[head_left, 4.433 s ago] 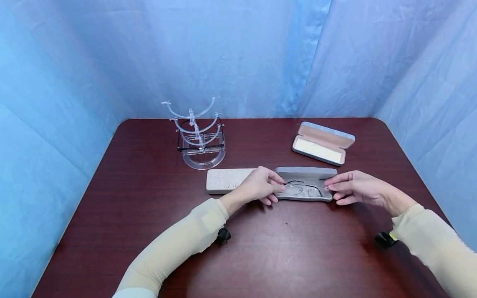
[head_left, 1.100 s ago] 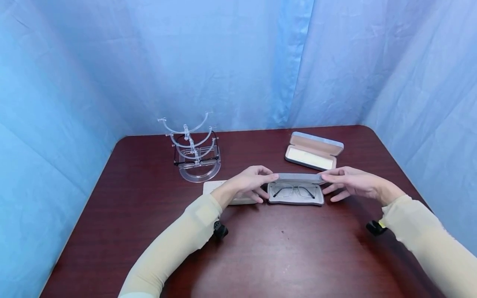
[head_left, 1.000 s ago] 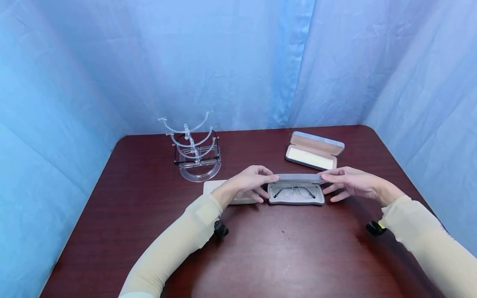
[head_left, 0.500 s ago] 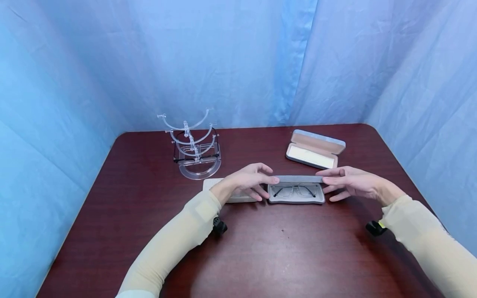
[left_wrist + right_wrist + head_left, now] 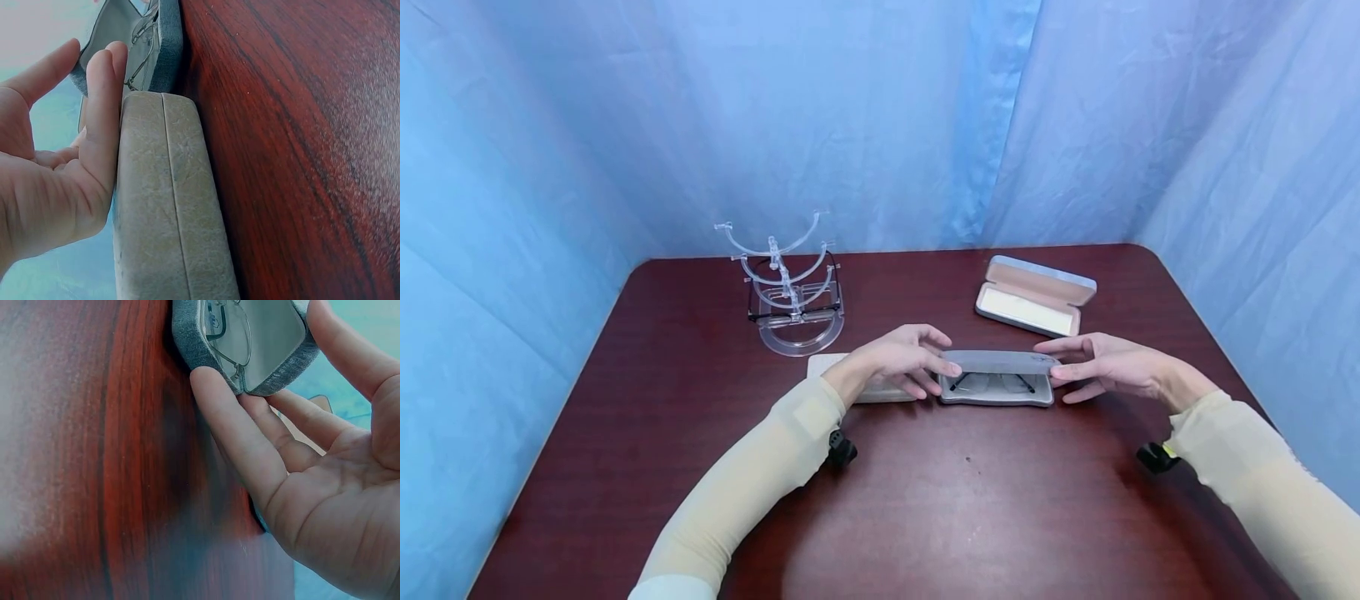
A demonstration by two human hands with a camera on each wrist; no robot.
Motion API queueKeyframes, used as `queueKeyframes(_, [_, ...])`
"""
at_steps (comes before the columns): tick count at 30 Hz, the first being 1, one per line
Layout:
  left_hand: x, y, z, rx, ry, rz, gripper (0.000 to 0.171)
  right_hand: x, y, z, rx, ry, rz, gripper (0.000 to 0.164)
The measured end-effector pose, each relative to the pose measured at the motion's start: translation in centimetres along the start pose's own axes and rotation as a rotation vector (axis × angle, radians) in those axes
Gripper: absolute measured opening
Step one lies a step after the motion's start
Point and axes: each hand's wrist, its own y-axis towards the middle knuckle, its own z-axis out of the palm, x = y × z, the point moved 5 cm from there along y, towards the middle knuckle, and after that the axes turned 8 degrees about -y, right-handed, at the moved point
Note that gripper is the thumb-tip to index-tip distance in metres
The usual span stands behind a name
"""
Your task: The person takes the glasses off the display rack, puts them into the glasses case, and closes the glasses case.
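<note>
Head view puts the grey case on the table between the two hands, its lid ajar over the glasses inside. At the grey case's left end, the left hand touches the lid with its thumb, fingers extended and spread. At its right end, the right hand rests its thumb on the lid's corner, straight fingers touching the case's end. Just left of the grey case, partly hidden by the left hand, lies a closed beige case. Beyond the grey case, slightly right, sits a blue case, lid up; beyond it, well left, a clear stand holds black spectacles.
</note>
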Motion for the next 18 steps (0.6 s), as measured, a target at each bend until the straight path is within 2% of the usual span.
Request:
queueKeyframes(5, [0.1,0.2,-0.1,-0.035,0.024,0.018,0.069,-0.1,0.0,0.2,-0.002,-0.076,-0.027,0.075])
queueKeyframes(11, [0.2,0.3,0.1,-0.087,0.082,0.072,0.059,-0.3,0.7,0.9,-0.017,-0.159,-0.067,0.083])
queueKeyframes(18, [0.4,0.5,0.2,-0.105,0.079,0.088,0.049,-0.8,0.6,1.1,-0.055,-0.182,-0.033,0.078])
